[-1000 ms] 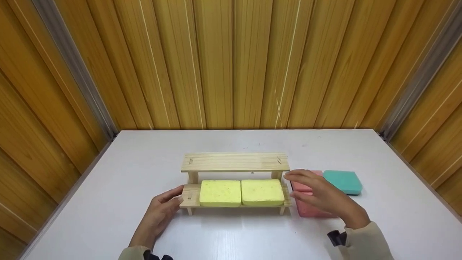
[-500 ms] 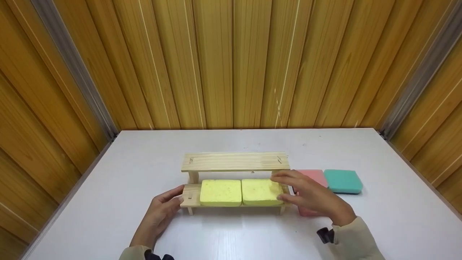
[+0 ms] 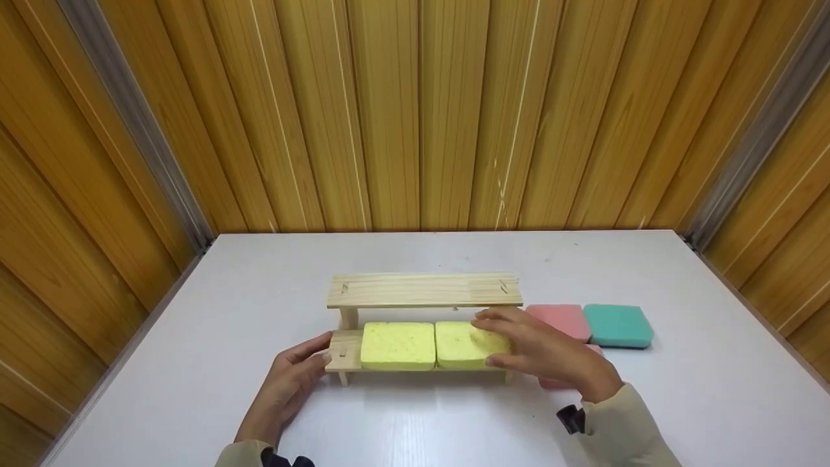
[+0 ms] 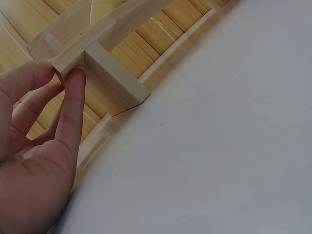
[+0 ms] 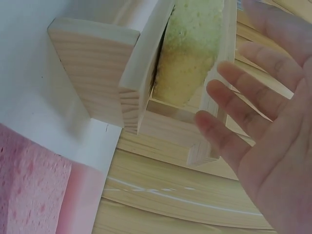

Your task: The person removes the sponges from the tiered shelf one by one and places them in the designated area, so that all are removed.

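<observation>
Leftward over the right yellow sponge (image 3: 455, 345), the right hand (image 3: 545, 347) has been brought, fingers relaxed, nothing gripped. By the left hand (image 3: 285, 379), the left edge of the lower shelf (image 3: 345, 344) is pinched; near its right edge, the sponge could be knocked off by a stray fingertip.

Yellow-brown wood-grain walls (image 3: 447, 117), grey corner strips (image 3: 137, 117), white table (image 3: 162, 363)

Soft light; pale glare on the white tabletop (image 3: 402, 428), lower centre of the head view; right-wrist view hazy
</observation>
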{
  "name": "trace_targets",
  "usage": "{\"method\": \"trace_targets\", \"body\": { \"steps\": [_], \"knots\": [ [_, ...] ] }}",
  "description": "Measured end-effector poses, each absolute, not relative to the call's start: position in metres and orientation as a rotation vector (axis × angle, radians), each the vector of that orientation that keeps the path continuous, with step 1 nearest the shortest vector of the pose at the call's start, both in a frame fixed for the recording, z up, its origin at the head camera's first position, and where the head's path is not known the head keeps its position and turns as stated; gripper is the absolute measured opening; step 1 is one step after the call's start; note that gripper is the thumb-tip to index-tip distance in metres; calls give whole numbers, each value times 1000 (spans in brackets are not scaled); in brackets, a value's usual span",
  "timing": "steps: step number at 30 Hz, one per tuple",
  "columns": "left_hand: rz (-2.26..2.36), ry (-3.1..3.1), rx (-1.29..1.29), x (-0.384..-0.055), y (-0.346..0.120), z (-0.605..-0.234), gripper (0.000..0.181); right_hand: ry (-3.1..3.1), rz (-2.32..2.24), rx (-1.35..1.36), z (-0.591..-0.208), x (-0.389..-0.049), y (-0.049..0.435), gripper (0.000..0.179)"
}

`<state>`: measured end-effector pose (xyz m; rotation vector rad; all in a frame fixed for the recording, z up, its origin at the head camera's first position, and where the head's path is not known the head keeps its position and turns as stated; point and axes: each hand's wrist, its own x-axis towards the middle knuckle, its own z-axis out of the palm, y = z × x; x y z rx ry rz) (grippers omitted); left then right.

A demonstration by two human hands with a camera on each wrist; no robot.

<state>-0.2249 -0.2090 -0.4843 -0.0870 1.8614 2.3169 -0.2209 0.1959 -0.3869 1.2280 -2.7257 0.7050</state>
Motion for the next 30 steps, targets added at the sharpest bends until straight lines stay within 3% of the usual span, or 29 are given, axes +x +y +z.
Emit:
{"method": "trace_targets", "body": {
  "steps": [30],
  "knots": [
    [2323, 1874, -46, -225, -205, -483, 56, -2927, 598, 1177, -391, -221, 180, 55]
  ]
}}
